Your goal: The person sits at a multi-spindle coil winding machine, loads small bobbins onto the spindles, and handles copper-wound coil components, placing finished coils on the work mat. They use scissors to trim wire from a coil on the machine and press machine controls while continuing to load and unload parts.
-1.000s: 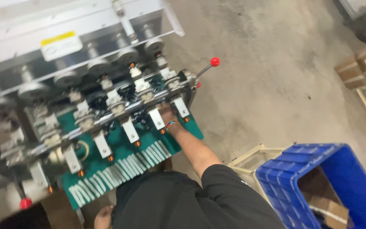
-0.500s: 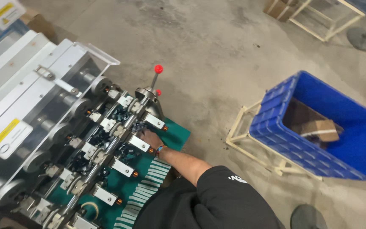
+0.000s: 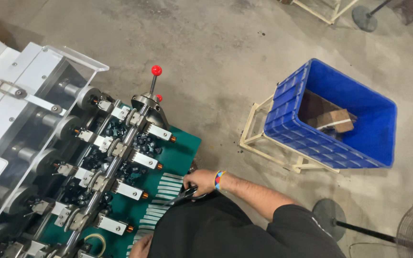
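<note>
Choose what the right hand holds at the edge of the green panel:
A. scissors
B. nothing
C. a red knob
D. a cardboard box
A: the right hand, with a coloured wristband, grips the dark handles of scissors whose blades point over the green panel.

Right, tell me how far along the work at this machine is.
Done: nothing finished shows; the blue crate holds only cardboard pieces. In hand: the right hand grips scissors at the green panel edge; the left hand sits by its lower edge. Left: cannot tell from this view.
</note>
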The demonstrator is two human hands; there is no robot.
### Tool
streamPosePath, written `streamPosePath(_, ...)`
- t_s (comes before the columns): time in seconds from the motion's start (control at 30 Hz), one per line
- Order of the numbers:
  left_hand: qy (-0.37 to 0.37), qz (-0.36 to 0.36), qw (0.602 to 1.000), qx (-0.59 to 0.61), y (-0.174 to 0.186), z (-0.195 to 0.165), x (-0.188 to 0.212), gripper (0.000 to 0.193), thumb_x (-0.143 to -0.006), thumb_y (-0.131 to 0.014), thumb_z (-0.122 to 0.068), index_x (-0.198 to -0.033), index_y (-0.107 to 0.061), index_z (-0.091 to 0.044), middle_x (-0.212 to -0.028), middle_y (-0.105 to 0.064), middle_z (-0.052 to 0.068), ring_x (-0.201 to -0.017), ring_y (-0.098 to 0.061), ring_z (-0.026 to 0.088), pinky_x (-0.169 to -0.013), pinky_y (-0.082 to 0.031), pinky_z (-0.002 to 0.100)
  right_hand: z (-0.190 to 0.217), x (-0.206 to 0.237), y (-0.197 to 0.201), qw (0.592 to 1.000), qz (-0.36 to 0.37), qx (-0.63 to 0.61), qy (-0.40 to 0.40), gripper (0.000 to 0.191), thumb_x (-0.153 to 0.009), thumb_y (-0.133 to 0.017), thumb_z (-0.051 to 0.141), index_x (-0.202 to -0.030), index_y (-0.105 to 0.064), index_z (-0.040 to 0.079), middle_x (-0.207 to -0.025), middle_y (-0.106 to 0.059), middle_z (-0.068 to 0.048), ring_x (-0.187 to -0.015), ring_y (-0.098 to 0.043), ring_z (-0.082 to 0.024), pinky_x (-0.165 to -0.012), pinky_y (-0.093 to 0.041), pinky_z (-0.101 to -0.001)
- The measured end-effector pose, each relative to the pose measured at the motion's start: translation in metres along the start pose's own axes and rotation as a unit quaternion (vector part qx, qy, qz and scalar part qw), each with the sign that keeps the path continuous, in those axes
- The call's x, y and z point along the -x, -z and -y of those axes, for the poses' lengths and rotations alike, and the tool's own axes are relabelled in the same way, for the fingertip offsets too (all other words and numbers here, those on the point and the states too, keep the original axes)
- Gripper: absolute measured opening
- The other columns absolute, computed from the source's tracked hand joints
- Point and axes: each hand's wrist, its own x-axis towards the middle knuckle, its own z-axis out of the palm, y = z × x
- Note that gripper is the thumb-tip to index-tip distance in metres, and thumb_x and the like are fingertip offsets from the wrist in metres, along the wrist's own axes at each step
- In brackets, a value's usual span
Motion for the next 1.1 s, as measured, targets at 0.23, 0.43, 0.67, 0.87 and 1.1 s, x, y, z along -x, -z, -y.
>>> streamPosePath(0.23, -0.166, -0.002, 0.974, 0.152, 0.055, -0.147, 0.049, 0.030, -0.101, -0.057, -0.026, -0.100, -0.074, -0.001, -0.086, -0.073, 0.002, -0.077, -0.064, 0.009, -0.067, -0.052, 0.028, 0.096, -0.017, 0.245, 0.987, 0.078, -0.035, 0.133, 0.045, -0.084, -0.081, 0.022, -0.122, -0.061, 0.008, -0.105, -0.066, -0.006, -0.094, -0.064, -0.016, -0.079, -0.055, -0.0316)
streamPosePath(0.43, -0.247, -0.170, 0.945, 0.131, 0.073, -0.288, 0.044, 0.026, -0.098, -0.063, -0.026, -0.104, -0.077, -0.004, -0.087, -0.076, 0.003, -0.072, -0.063, 0.011, -0.061, -0.051, 0.029, 0.143, -0.074, 0.398, 0.968, -0.028, 0.238, 0.079, 0.078, -0.064, -0.088, 0.043, -0.124, -0.057, 0.003, -0.111, -0.066, -0.014, -0.095, -0.066, -0.029, -0.083, -0.054, -0.0404)
streamPosePath(0.67, -0.250, -0.434, 0.863, 0.067, 0.101, -0.364, -0.032, 0.022, -0.093, -0.070, -0.026, -0.099, -0.075, -0.006, -0.089, -0.073, 0.008, -0.073, -0.069, 0.023, -0.066, -0.054, 0.036, 0.114, -0.206, 0.432, 0.935, 0.118, 0.310, 0.126, 0.081, -0.066, -0.086, 0.056, -0.120, -0.061, 0.002, -0.115, -0.067, -0.019, -0.108, -0.066, -0.034, -0.090, -0.053, -0.0433)
streamPosePath(0.87, -0.198, -0.561, 0.804, -0.008, 0.121, -0.378, -0.090, 0.022, -0.088, -0.075, -0.027, -0.085, -0.074, -0.006, -0.084, -0.067, 0.012, -0.080, -0.066, 0.033, -0.070, -0.051, 0.046, 0.106, -0.258, 0.391, 0.915, 0.238, 0.303, 0.117, 0.085, -0.066, -0.085, 0.059, -0.124, -0.059, 0.003, -0.117, -0.067, -0.017, -0.104, -0.069, -0.031, -0.085, -0.058, -0.0418)
streamPosePath(1.1, -0.168, -0.572, 0.803, -0.014, 0.116, -0.374, -0.120, 0.024, -0.081, -0.077, -0.029, -0.074, -0.074, -0.006, -0.083, -0.066, 0.013, -0.085, -0.065, 0.036, -0.074, -0.051, 0.048, 0.107, -0.261, 0.372, 0.904, 0.225, 0.306, 0.195, 0.068, -0.070, -0.086, 0.050, -0.117, -0.061, 0.006, -0.110, -0.069, -0.016, -0.100, -0.068, -0.031, -0.081, -0.054, -0.0418)
